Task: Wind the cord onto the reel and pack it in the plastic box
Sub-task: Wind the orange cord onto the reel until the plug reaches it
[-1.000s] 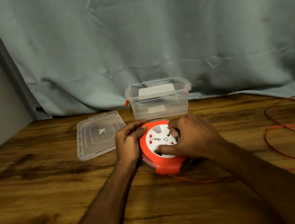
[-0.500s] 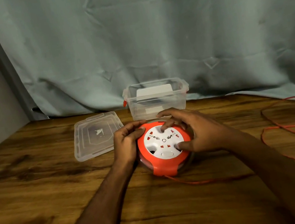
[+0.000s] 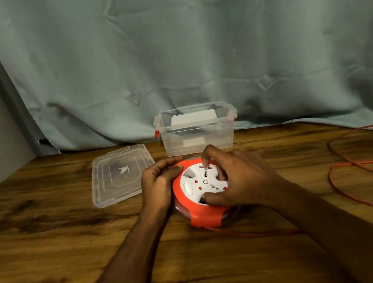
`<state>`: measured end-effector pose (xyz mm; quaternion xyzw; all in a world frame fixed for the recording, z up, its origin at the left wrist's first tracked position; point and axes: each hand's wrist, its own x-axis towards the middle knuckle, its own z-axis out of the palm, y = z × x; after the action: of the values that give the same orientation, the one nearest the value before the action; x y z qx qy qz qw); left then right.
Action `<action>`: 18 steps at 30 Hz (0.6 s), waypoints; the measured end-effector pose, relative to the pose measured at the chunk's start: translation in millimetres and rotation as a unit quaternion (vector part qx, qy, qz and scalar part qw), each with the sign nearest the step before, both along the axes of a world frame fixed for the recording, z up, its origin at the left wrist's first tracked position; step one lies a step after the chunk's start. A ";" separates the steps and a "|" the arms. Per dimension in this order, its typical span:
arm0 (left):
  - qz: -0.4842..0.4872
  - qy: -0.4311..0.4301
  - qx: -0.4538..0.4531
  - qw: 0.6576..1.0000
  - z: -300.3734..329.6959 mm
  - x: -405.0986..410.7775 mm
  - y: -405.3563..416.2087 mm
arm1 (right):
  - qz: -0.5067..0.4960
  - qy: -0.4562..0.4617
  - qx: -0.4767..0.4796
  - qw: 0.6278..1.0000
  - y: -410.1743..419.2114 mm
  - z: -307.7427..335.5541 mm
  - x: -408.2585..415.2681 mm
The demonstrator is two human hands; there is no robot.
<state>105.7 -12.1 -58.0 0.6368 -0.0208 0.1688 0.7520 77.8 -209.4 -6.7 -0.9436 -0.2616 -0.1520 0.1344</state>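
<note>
Pale green curtain (image 3: 187, 41) fills the back, hanging down to the wooden counter (image 3: 48, 240), and out at three o'clock the orange cord (image 3: 365, 199) sprawls in loose loops, one strand trailing back to the reel's near edge. At twelve o'clock sits the clear plastic box (image 3: 197, 130), open-topped, something white inside that's hard to make out through the wall. Its lid (image 3: 121, 174) lies flat at ten o'clock, well apart from the box. Dead centre, the reel (image 3: 200, 196), orange rim, white socket face, resting on the counter just in front of the box. Left hand (image 3: 159, 188) curls round the reel's nine o'clock edge, a steadying grip. Right hand (image 3: 239, 179) bears on the white face, fingers bent, thumb pressing at six o'clock, forefinger at twelve.
</note>
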 end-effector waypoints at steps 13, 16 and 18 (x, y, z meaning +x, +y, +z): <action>-0.005 -0.006 -0.009 1.000 -1.3 2.8 1.6 | 0.075 -0.024 0.052 0.996 -5.5 -2.6 6.5; -0.008 -0.004 -0.011 1.000 -1.4 3.5 1.7 | 0.066 0.029 0.035 0.997 -9.8 -0.3 10.2; -0.007 -0.002 -0.011 1.000 -2.1 3.6 1.6 | 0.064 0.060 0.048 0.995 -12.6 -0.3 12.7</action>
<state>109.3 -10.5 -60.1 0.6285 -0.0243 0.1651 0.7597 90.5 -222.0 -7.0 -0.9248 -0.3054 -0.0981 0.2047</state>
